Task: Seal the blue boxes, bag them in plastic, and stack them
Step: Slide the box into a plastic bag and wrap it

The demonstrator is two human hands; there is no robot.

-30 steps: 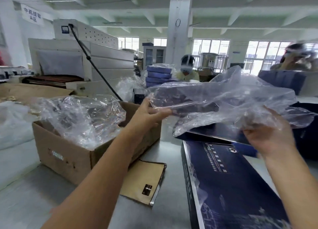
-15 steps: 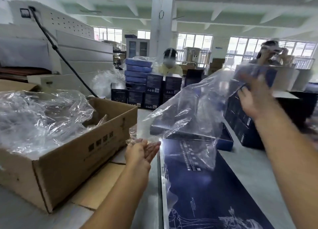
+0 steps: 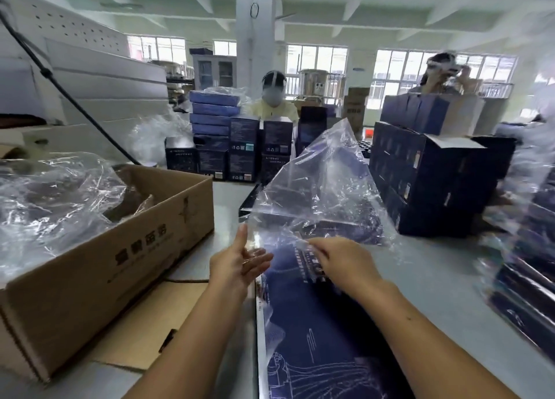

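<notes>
Standing by the grey worktop (image 3: 435, 278), one sees the person busy with the bagging step. The long dark blue printed box (image 3: 315, 338) lies flat along the near edge of the worktop. Its lid is closed as far as I can judge, and no plastic is around it yet. Above its far end floats a clear thin plastic bag (image 3: 324, 194), puffed up to a point. The right hand (image 3: 345, 260) has a narrow grip: its fingers pinch the near edge of the bag. The left hand (image 3: 237, 263) is wide, palm up and fingers straight, just beside the bag's lower corner; if it touches the film I cannot tell. I think the next move needs both hands to find the mouth of the bag, pull it apart and draw it over one end of the box. At the left edge stands a brown cardboard carton (image 3: 105, 266) full of more crumpled film, and a stack of flat blue boxes (image 3: 216, 119) waits at the far edge.
</notes>
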